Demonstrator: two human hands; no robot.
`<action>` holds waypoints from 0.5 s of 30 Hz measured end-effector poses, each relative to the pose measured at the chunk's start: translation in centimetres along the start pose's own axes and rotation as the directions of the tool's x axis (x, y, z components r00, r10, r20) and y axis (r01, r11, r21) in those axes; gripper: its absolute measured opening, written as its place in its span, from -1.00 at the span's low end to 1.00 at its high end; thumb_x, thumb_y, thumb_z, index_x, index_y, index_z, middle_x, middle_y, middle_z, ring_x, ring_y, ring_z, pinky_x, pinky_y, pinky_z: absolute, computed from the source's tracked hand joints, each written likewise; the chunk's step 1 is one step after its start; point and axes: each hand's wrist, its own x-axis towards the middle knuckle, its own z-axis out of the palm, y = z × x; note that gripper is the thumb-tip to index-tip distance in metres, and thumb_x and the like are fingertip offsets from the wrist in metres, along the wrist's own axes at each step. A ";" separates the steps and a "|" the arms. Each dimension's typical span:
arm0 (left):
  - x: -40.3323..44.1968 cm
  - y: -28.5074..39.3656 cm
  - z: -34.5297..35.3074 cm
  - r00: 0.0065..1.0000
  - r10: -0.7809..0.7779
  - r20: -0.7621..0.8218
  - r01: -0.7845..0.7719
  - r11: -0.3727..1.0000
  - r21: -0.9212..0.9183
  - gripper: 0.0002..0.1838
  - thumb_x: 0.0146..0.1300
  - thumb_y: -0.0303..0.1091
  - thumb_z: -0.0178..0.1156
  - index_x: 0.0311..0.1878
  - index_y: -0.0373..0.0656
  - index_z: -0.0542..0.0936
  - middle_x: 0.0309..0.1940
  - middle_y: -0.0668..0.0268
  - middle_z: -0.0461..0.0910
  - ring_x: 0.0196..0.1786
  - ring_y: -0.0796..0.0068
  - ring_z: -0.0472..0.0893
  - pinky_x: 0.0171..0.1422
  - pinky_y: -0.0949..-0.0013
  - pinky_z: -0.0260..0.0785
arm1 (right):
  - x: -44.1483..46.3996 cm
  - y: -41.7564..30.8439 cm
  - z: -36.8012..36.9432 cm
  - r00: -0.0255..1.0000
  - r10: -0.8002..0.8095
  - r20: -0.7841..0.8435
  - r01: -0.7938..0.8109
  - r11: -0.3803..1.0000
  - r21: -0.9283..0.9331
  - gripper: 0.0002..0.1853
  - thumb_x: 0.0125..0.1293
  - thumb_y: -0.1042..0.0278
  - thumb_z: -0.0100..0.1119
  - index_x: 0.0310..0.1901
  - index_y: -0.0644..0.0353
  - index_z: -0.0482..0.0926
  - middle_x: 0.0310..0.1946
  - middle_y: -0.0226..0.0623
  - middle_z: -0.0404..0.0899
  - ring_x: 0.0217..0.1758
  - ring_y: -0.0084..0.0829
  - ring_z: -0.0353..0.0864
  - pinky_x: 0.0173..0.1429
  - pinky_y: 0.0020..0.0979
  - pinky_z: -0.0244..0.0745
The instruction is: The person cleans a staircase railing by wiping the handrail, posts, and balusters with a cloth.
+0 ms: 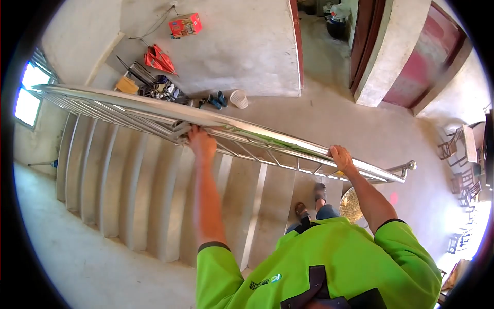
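A stainless steel stair railing (234,125) runs across the view, its round handrail above thinner bars. My left hand (200,140) is closed at the bars just under the handrail, on what looks like a bunched grey cloth (180,132); the fingers partly hide it. Farther right, my right hand (341,158) grips the handrail near its lower end, the fingers curled over the top. A green reflection of my shirt shows along the metal between the two hands.
Concrete stairs (170,190) climb to the left beneath my arms. My feet (311,200) stand on a low step. Beyond the railing are a white basket (239,99), dark shoes (218,100), a red bag (160,60) and a red box (186,25). Wooden chairs (450,147) stand far right.
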 end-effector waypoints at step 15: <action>-12.6 8.3 4.1 0.996 0.012 -0.083 -0.045 0.913 -0.405 -0.26 0.03 -0.60 0.20 0.40 -0.11 0.40 0.47 0.06 0.27 0.30 -0.21 0.38 0.37 -0.04 0.30 | -0.5 0.4 0.7 0.993 -0.093 -0.076 0.089 0.994 -0.064 -0.45 0.55 -0.03 -0.28 -0.38 0.20 0.58 -0.32 -0.08 0.62 -0.15 0.00 0.52 0.07 -0.05 0.37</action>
